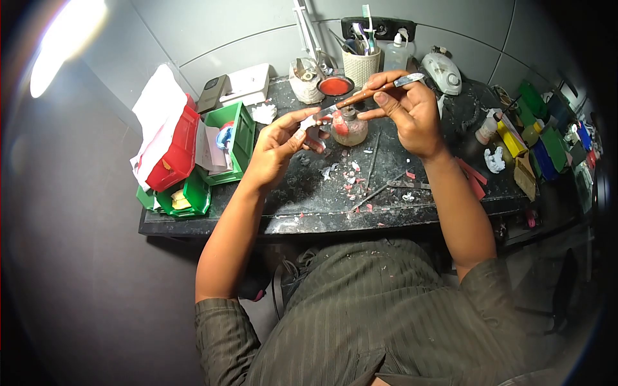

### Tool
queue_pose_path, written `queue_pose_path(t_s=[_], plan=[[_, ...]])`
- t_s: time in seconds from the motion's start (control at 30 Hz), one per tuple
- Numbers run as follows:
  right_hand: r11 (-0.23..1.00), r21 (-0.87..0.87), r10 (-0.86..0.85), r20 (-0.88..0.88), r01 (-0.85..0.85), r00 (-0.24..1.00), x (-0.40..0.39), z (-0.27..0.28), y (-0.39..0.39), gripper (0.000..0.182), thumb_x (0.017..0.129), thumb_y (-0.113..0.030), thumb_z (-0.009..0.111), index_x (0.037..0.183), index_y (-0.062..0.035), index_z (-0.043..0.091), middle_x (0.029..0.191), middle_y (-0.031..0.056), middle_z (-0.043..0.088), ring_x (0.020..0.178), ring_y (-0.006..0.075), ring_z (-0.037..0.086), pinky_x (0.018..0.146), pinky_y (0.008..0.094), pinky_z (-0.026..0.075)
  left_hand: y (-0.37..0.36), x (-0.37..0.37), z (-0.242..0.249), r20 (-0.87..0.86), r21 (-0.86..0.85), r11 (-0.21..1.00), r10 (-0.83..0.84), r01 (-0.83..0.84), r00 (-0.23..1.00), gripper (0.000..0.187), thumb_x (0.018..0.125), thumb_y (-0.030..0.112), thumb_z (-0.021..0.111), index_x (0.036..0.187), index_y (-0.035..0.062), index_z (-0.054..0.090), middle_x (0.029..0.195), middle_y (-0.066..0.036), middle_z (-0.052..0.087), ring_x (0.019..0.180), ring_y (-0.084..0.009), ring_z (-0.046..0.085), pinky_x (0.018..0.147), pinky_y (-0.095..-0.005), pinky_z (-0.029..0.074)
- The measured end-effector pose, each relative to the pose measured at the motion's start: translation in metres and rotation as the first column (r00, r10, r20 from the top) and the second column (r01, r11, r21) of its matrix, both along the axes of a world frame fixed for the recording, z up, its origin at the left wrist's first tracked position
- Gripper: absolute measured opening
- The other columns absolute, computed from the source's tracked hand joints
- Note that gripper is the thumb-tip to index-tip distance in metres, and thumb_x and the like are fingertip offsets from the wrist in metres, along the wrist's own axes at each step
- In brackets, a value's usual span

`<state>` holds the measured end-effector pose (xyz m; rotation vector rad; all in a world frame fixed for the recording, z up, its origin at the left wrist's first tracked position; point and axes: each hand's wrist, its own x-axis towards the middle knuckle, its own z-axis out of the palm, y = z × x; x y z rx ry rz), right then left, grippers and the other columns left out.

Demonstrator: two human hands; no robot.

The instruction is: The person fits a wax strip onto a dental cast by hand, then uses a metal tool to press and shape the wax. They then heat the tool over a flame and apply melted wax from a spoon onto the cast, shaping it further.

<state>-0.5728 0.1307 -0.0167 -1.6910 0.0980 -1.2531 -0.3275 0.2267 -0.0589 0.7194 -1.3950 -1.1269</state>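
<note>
My left hand (278, 149) holds a small pale and pink piece (313, 134) between thumb and fingers, above the dark worktable (290, 209). My right hand (412, 114) grips a knife with a brown wooden handle (360, 98) and metal at both ends. Its left tip reaches the top of the pale piece; whether they touch is hard to tell. Just behind and between my hands stands a glass burner jar (351, 132) with a metal cap and a pink patch. A round red wax dish (336, 86) lies behind it.
Red (177, 151) and green bins (241, 145) stand at the left. Metal tools (373, 161), pink scraps and red sheets (472, 179) lie on the worktable. At the back are a brush cup (361, 67), a bottle and a white device (442, 73).
</note>
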Motion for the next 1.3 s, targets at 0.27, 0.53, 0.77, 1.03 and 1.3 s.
queue_pose_path(t_s=[0.27, 0.53, 0.77, 1.03, 1.3], plan=[[1.0, 0.017, -0.012, 0.02, 0.012, 1.0, 0.004, -0.001, 0.001, 0.013, 0.1, 0.001, 0.054, 0.111, 0.0074, 0.057, 0.108, 0.0129, 0.063, 0.103, 0.021, 0.067, 0.081, 0.0368, 0.066, 0.0, 0.001, -0.001, 0.001, 0.009, 1.0, -0.007, 0.007, 1.0, 0.051, 0.098, 0.018, 0.063, 0.14, -0.006, 0.049, 0.132, -0.02, 0.061, 0.109, -0.0292, 0.065, 0.091, -0.0404, 0.055], [1.0, 0.019, -0.025, 0.014, 0.025, 1.0, 0.002, -0.001, 0.001, 0.012, 0.1, 0.001, 0.054, 0.11, 0.0079, 0.058, 0.108, 0.0134, 0.064, 0.102, 0.0217, 0.068, 0.08, 0.0367, 0.066, -0.001, 0.0, -0.001, -0.001, -0.01, 1.0, 0.008, -0.008, 1.0, 0.049, 0.098, 0.016, 0.062, 0.139, -0.0063, 0.049, 0.133, -0.02, 0.06, 0.11, -0.03, 0.066, 0.091, -0.0416, 0.056], [0.945, 0.083, -0.318, 0.001, 0.317, 0.948, -0.012, -0.009, -0.035, 0.012, 0.098, 0.005, 0.053, 0.108, 0.0055, 0.061, 0.104, 0.0129, 0.065, 0.096, 0.0195, 0.069, 0.075, 0.0339, 0.066, -0.001, 0.004, 0.0, -0.156, 0.123, 0.991, 0.07, -0.051, 0.985, 0.049, 0.097, 0.009, 0.059, 0.14, -0.007, 0.046, 0.134, -0.019, 0.059, 0.113, -0.0354, 0.065, 0.093, -0.0461, 0.058], [0.957, 0.125, -0.267, 0.018, 0.263, 0.964, -0.016, -0.008, -0.041, 0.012, 0.098, 0.005, 0.054, 0.108, 0.0052, 0.061, 0.104, 0.0127, 0.065, 0.095, 0.0196, 0.069, 0.074, 0.0346, 0.067, -0.001, 0.0, -0.002, -0.087, 0.062, 0.991, 0.126, -0.121, 0.988, 0.051, 0.091, 0.003, 0.066, 0.139, -0.0069, 0.048, 0.127, -0.016, 0.06, 0.112, -0.0296, 0.065, 0.096, -0.0457, 0.057], [0.972, 0.082, -0.222, -0.013, 0.222, 0.975, -0.018, -0.005, -0.035, 0.013, 0.098, 0.004, 0.053, 0.11, 0.0059, 0.06, 0.105, 0.0154, 0.064, 0.099, 0.0219, 0.069, 0.076, 0.0365, 0.067, -0.003, -0.004, -0.006, -0.017, -0.06, 0.976, 0.208, -0.208, 0.978, 0.054, 0.084, -0.01, 0.071, 0.134, -0.0023, 0.052, 0.121, -0.009, 0.057, 0.114, -0.0229, 0.06, 0.102, -0.0453, 0.054]])
